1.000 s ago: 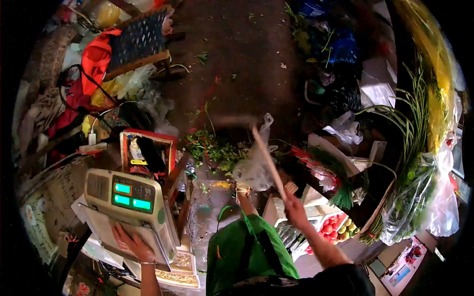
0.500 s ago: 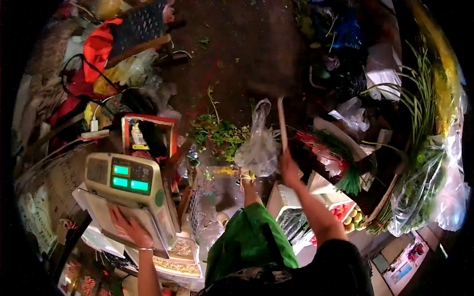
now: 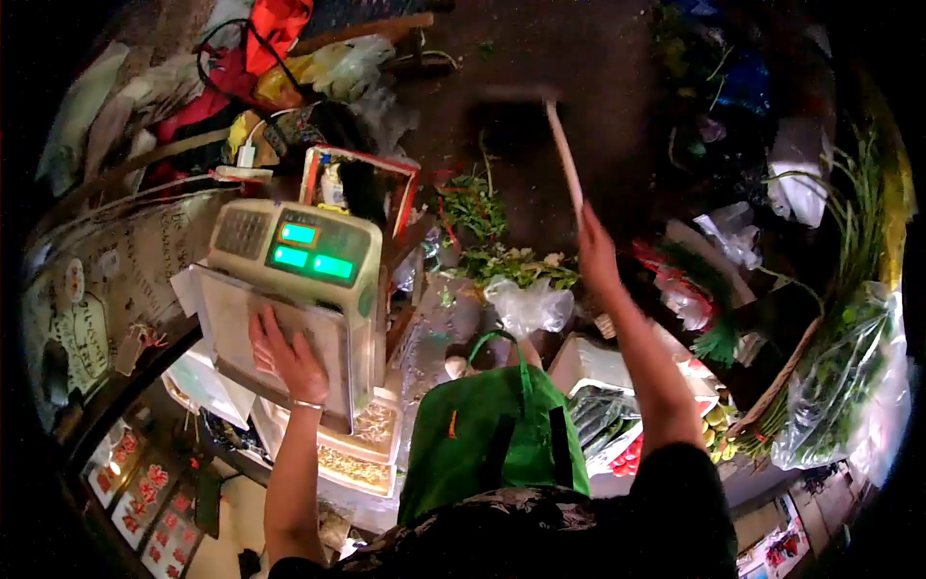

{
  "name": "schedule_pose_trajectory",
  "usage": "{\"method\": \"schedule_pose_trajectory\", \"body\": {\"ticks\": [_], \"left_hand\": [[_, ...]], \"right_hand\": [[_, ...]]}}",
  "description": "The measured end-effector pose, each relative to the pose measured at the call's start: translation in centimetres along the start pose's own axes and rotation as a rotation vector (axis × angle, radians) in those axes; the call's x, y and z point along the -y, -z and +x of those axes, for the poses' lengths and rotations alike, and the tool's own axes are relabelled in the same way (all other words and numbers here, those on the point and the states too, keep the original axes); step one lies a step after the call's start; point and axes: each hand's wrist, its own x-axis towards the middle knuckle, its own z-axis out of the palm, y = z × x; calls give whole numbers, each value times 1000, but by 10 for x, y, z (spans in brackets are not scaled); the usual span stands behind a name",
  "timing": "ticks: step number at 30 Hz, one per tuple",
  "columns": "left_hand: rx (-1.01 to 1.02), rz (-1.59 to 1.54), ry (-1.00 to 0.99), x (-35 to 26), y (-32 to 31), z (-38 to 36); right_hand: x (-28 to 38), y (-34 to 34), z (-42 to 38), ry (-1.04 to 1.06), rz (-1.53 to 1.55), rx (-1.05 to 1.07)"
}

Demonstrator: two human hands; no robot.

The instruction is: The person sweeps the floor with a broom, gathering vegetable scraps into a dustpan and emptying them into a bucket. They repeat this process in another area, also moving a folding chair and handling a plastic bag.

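My right hand [image 3: 597, 253] is closed round a long pale handle [image 3: 564, 154] that reaches forward over the dark floor. At its far end is a wide dark head, smeared by motion, so its kind cannot be made out. My left hand [image 3: 287, 355] lies on the metal plate [image 3: 227, 323] of a weighing scale, fingers stretched out and holding nothing. The scale's panel [image 3: 311, 253] shows lit green displays. Loose green leaves [image 3: 516, 267] and a crumpled clear plastic bag [image 3: 529, 304] lie on the floor ahead of me.
A green apron [image 3: 482, 434] hangs at my front. White crates [image 3: 588, 362] with vegetables stand to the right, beside bagged greens [image 3: 830, 386]. A red-edged frame [image 3: 410, 193] stands behind the scale. Bags and cloth, including a red bag [image 3: 277, 34], crowd the far left.
The view has shifted, with the scale and crates now lying further right in it. My right hand and the handle reach further forward. My left hand stays on the scale plate.
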Motion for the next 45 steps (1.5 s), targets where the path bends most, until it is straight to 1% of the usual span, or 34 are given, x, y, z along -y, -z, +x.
{"method": "schedule_pose_trajectory", "body": {"ticks": [1,2,3,5,6,8,10,11,12,13,15,17,19,20,21,23,24,25,27,28,29,30,31,32,33,34,35,36,37,39,40,42,45], "left_hand": [[8,16,-2,2,-1,-2],[10,39,5,6,-2,-2],[15,60,12,8,-3,-3],[40,69,30,3,-1,-4],[36,58,28,4,-1,-4],[24,47,24,6,-2,-2],[15,22,6,6,-3,-3],[0,0,-20,8,-2,-3],[-12,44,-36,13,-3,-5],[-29,24,-40,14,-5,-5],[-34,129,-11,13,-5,-5],[-82,80,-65,14,1,-9],[-64,85,-39,16,-1,-10],[-86,81,-66,16,3,-13],[-83,58,-84,17,2,-13],[-115,45,-56,20,-3,-15],[-133,78,-64,23,-7,-14],[-130,64,-76,21,-5,-15],[-104,103,-30,18,-3,-16],[-112,143,-30,18,-4,-16],[-115,139,-33,19,-5,-15],[-123,149,-26,20,-8,-13],[-127,165,-21,21,-11,-14],[-131,162,-17,20,-11,-14],[-130,171,-20,18,-10,-13],[-118,153,-19,18,-9,-14],[-105,135,-24,19,-9,-15],[-102,118,-25,19,-10,-15],[-104,121,-34,20,-11,-14],[-112,113,-33,22,-12,-14],[-137,132,-37,26,-18,-13],[-126,112,-29,24,-15,-14],[-119,102,-35,20,-11,-13]], "right_hand": [[16,-14,46,-91,74,35],[37,-28,89,-243,-40,85],[24,-55,127,-56,-46,-62],[68,-63,142,-187,-162,37],[62,-73,134,-196,-155,41],[43,-91,118,-220,-207,132],[4,-92,66,-181,-281,256],[-32,-99,36,-24,-464,230],[-51,-99,4,-12,-480,234],[-53,-86,-32,-20,-556,371],[-41,-73,-101,-153,-558,436],[-61,-73,-172,-80,-548,400],[-40,-69,-238,-230,-661,505],[-55,-69,-296,-250,-635,506],[-70,-73,-328,-260,-604,530],[-31,-44,-370,-325,-476,525],[-21,-26,-387,-311,-382,493],[-13,-11,-398,-323,-382,478],[-7,12,-411,-418,-191,387],[-19,16,-406,-447,-256,371],[-27,19,-394,-431,-230,342],[-31,20,-374,-356,-244,272],[-34,13,-349,-323,-260,159],[-36,6,-324,-332,-164,58],[-59,-12,-292,-371,-155,-58],[-43,-18,-273,-475,-9,-117],[-89,-49,-255,-509,123,-208],[-139,-84,-253,-682,500,-175],[-167,-102,-255,-837,878,-139],[-127,-124,-329,-454,-98,-153],[-149,-147,-364,-429,54,-104],[-82,-115,-423,-451,77,136],[-60,-82,-460,-496,385,176]]}}
